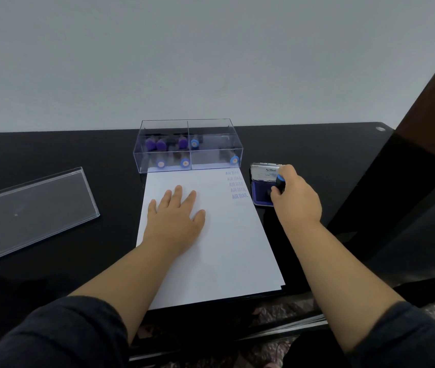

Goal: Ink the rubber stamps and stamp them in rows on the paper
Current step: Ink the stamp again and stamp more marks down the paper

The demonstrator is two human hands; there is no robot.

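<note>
Stamp with the blue top and black grip is in your right hand, whose fingers curl round it, and its lower end is down on the dark blue pad of the open ink pad. That ink pad sits on the black table just beside the right edge of the paper, its lid standing up behind it. Your left hand lies flat on the paper, fingers straight and spread, holding nothing. A column of five blue AIR MAIL prints runs down the paper's far right corner, the upper ones fainter. At the paper's far edge stands a clear box divided into compartments, with more purple and blue stamps lying in it. Well to the left on the table rests the clear box lid.
</note>
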